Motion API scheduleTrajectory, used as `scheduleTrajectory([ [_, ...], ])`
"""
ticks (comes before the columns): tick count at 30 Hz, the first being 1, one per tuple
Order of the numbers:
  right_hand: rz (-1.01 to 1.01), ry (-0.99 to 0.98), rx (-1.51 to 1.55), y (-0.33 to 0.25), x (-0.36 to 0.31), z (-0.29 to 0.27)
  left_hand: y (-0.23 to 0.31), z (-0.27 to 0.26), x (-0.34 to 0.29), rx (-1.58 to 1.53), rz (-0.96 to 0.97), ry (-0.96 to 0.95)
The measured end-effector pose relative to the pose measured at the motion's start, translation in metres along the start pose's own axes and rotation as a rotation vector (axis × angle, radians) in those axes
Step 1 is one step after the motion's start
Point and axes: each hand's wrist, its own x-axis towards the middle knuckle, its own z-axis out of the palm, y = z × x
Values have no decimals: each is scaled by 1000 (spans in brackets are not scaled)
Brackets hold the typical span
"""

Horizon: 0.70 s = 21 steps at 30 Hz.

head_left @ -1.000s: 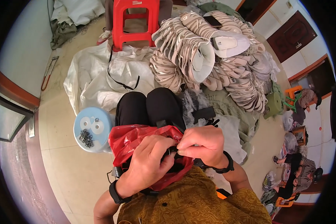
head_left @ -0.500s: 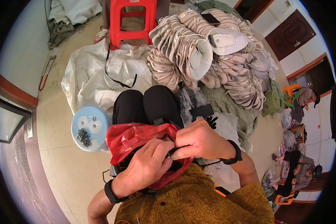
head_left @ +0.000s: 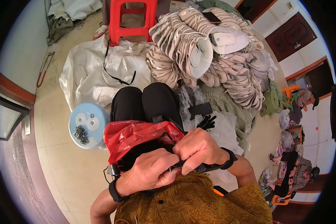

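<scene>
My left hand and my right hand are closed in pinches, close together above my lap. Between their fingertips runs a black strap; a small metal piece glints against it beside my left fingertips. Its exact shape is mostly hidden by the fingers. Just beyond the hands, a red plastic bag lies open across my thighs, dark inside. To the left, a light blue round stool carries a heap of small dark metal buckles, with one lying apart.
Bundled beige striped shoe uppers are piled ahead on the right, a phone on top. A red stool stands beyond a white sheet. Black gloves lie right of my knees. Two people sit at far right.
Both hands have moved slightly toward my body and to the right, out from over the bag. More of the bag's dark opening and of the black strap shows now.
</scene>
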Motion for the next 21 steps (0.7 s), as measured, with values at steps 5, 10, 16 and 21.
scheduleTrajectory([
  [5,-46,21,129,5,-2,4,-2,5,-5,-26,14,50],
  [10,-75,31,155,5,-2,6,-3,9,-9,-49,22,89],
  [16,-26,71,210,7,-4,11,-6,10,-14,-89,-7,102],
  [21,77,91,324,5,-3,11,-7,11,-16,-144,-48,113],
])
